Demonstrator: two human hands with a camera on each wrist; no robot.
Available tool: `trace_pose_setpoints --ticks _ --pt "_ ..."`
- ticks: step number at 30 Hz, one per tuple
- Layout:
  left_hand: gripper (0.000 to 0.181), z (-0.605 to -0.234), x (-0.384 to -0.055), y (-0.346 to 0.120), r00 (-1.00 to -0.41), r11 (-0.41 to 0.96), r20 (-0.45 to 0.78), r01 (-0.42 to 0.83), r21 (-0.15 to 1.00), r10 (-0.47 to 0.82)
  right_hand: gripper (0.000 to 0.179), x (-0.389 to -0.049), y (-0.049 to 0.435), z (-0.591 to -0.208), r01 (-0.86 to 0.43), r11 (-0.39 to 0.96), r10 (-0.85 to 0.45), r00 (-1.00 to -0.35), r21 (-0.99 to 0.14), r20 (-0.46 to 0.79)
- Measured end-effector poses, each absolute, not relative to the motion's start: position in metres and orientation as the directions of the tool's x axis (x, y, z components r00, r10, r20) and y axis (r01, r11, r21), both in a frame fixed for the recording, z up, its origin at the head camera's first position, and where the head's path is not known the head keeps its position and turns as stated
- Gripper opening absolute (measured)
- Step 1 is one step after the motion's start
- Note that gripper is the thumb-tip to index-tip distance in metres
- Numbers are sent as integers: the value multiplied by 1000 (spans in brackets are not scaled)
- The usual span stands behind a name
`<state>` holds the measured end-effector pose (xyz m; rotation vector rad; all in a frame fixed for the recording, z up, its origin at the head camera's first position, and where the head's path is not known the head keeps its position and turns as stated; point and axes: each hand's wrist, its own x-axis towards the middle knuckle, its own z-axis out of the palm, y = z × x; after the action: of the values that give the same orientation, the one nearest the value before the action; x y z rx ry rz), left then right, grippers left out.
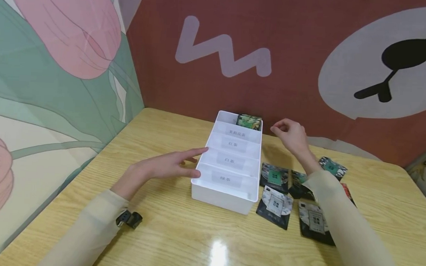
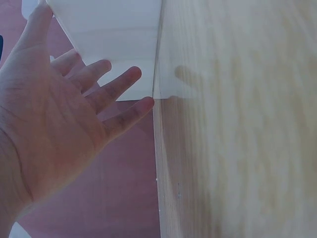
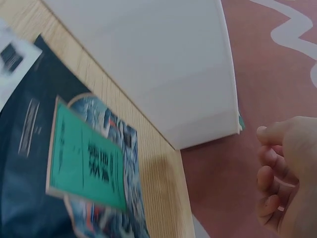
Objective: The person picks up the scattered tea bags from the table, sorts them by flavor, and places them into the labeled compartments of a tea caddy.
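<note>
A white divided box [image 1: 220,197] stands on the table, its compartments marked with printed labels. Several green tea bags [image 1: 249,122] lie in the right part of its farthest compartment. My left hand [image 1: 168,164] is spread at the box's left side, thumb and fingertips touching the wall and rim. Off the far right corner, my right hand [image 1: 292,136] hovers above the table, fingers loosely curled and holding nothing. Right of the box lie tea bags: one with a green label [image 1: 274,177], also large in the right wrist view, and one with a pale label [image 1: 276,206].
Another pale-labelled tea bag [image 1: 316,222] lies partly under my right forearm, with a green-labelled one [image 1: 332,167] and a red one [image 1: 346,190] beyond it. The wooden table [image 1: 171,239] meets a printed wall [image 1: 290,97] behind the box.
</note>
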<state>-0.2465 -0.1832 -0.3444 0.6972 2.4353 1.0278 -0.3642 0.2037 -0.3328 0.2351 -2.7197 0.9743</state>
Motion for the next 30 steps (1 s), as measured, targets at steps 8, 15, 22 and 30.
trace_pose_setpoints --ticks 8,15,22,30 --pt "79 -344 -245 -183 -792 594 -168 281 754 588 43 -351 240 -331 -235 768 -123 -967 -596 223" --pt "79 -344 -245 -183 -798 604 -171 277 747 578 50 -343 277 -327 -220 762 -124 -973 -609 196" --pt "79 -344 -245 -184 -795 609 -175 283 741 581 56 -333 308 -335 -181 806 -133 -983 -564 125" --pt "78 -343 -246 -184 -793 613 -178 285 737 582 67 -331 337 -335 -138 876 -171 -985 -463 -30"
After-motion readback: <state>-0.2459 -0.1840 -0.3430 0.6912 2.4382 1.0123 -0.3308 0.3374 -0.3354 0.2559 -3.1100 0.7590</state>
